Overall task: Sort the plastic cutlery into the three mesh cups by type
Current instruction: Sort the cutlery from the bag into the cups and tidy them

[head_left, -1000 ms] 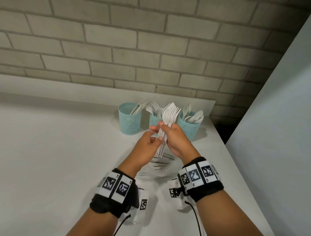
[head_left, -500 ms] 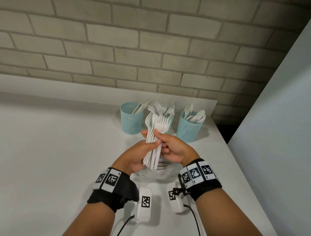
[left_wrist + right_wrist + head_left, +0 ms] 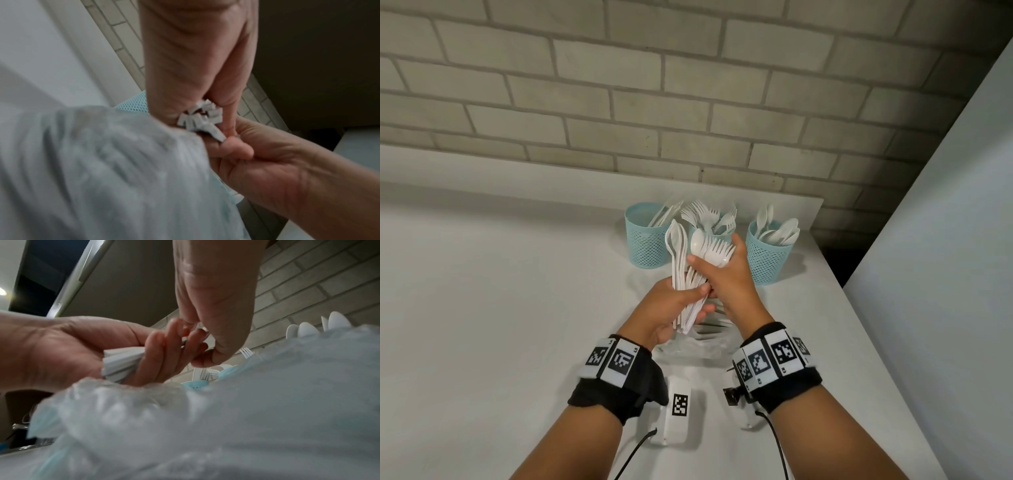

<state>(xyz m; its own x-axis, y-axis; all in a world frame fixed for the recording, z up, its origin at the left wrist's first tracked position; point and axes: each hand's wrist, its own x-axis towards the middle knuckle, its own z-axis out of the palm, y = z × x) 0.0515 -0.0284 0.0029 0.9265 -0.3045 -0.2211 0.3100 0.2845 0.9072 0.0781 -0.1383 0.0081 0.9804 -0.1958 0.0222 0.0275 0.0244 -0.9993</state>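
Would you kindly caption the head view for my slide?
Both hands split a cutlery bundle before three blue mesh cups.

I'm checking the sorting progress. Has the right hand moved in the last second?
Yes. The right hand has pulled forks rightward, toward the spoon cup.

No readable words, brands or numbers. My wrist bands (image 3: 616, 359) carry black-and-white square code markers with tiny characters at their edges, too small to read. Same marker type on white device (image 3: 678, 406) below my left wrist.
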